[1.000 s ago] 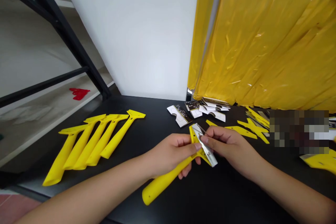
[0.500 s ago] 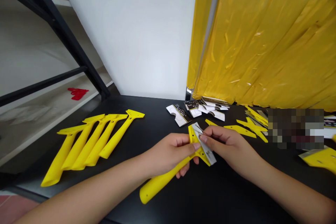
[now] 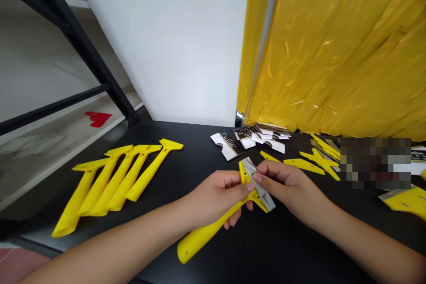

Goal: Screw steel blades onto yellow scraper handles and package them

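yellow scraper (image 3: 203,237) gripped in left hand (image 3: 211,197); at right hand's (image 3: 293,186) pinched fingertips, metal blade (image 3: 261,188) lies askew on head, not flush.

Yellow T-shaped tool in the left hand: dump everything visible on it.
The yellow T-shaped tool looks like smooth plastic: a thick, rounded grip with a small hole near its end, narrowing to a flared head with small holes. The grip points toward the lower left, the head away. The left hand pinches it at the head, above the black table. A thin silvery metal plate, held by the right hand, partly covers the head.
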Demonstrator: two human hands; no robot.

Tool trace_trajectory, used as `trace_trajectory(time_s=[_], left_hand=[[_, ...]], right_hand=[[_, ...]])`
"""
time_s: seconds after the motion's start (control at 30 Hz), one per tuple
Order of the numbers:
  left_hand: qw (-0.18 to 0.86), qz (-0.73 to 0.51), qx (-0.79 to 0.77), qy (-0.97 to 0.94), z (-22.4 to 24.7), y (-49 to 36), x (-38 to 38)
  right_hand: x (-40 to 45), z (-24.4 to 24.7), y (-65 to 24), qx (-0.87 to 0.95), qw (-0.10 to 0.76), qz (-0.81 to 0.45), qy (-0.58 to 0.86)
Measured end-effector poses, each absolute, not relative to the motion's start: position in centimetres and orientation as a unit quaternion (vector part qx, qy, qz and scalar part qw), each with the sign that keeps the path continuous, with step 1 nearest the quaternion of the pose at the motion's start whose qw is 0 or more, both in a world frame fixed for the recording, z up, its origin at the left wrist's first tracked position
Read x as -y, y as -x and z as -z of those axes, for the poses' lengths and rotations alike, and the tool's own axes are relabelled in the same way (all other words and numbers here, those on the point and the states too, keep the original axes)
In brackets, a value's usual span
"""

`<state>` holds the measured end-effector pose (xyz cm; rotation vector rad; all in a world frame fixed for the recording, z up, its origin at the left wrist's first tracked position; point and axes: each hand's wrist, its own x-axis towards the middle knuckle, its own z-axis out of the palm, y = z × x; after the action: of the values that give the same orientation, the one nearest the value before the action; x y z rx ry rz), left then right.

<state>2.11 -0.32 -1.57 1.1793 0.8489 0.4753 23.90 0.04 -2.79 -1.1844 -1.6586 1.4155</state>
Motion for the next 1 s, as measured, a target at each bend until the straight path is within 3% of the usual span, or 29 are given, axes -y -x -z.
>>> trace_trajectory(time_s=[0.37,0.57,0.7,0.87,1.0], left_hand=[[0.713,-0.191,-0.396,-0.546,1.9,-2.2,0.4],[0.718,-0.153,-0.389,-0.556,1.8,-2.0,0.5],[0.708,-0.194,-0.396,-0.551,1.8,-2.0,0.2],[0.699,-0.228,-0.411,-0.538,1.9,-2.0,-0.3],[0.703,-0.227,-0.406,-0.538,2.0,-1.9,-0.3]], right_hand=[[0.5,2.7,-23.7,0.669,0.336,-0.493,0.443],[0.2,2.0,-24.1,0.667,0.283,-0.534,0.436],[-1.1,1.2,-26.3,0.706,0.289,-0.398,0.509],[-2.5,0.9,-29.8,0.742,0.142,-0.188,0.628],[-3.1,1.4,-30.3,0.736,0.097,-0.094,0.664]])
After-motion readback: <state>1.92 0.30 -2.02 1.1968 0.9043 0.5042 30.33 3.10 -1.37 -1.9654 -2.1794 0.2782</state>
